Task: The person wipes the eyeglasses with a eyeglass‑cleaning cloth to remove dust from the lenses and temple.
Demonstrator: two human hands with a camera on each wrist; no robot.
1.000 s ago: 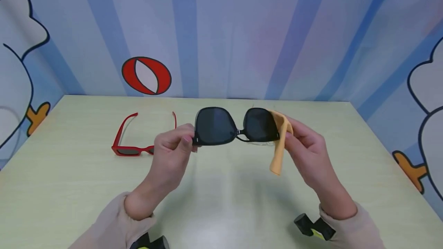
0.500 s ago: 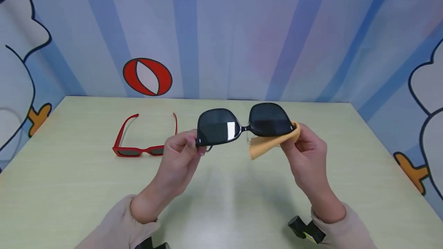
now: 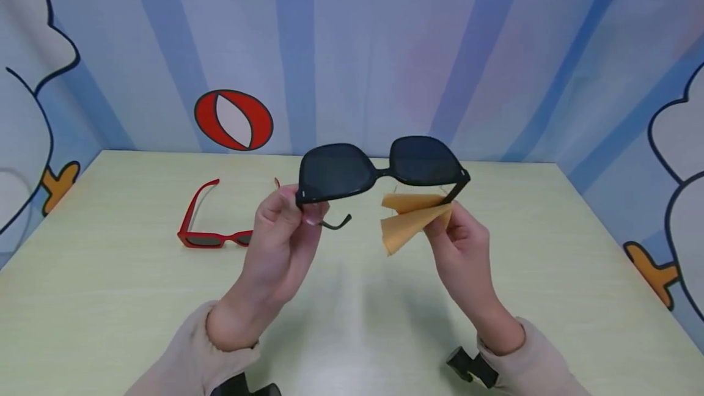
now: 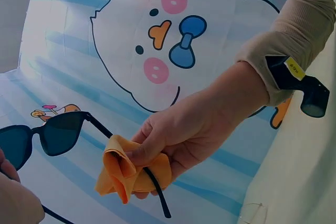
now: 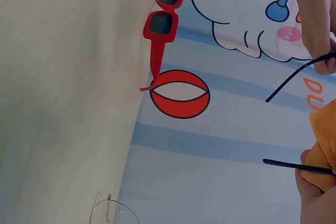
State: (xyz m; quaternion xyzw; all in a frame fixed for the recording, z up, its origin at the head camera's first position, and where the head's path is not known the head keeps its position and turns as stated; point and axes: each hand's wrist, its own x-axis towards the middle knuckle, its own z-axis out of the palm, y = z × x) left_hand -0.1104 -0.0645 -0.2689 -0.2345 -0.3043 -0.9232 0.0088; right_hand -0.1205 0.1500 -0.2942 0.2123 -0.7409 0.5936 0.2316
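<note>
Black sunglasses (image 3: 337, 171) are held up over the table, lenses facing me and arms unfolded. My left hand (image 3: 277, 255) pinches them at the left corner, by the hinge. In my right hand (image 3: 464, 264) is an orange cloth (image 3: 408, 228), folded around the right arm of the sunglasses. The left wrist view shows thumb and fingers gripping the cloth (image 4: 123, 169), with the arm's black tip (image 4: 164, 205) poking out below. From the right wrist view, both arm tips point away from the hands, and the lenses are out of frame.
Red sunglasses (image 3: 205, 241) stand unfolded on the pale table (image 3: 126, 298), left of and behind my left hand. Thin wire-framed glasses (image 5: 113, 205) also lie on the table, mostly hidden behind the cloth in the head view. A printed blue backdrop (image 3: 352, 54) closes off the back.
The sunglasses have been raised and tilted. My right hand has shifted from the right lens's outer edge down and left, so the cloth now wraps the right arm.
</note>
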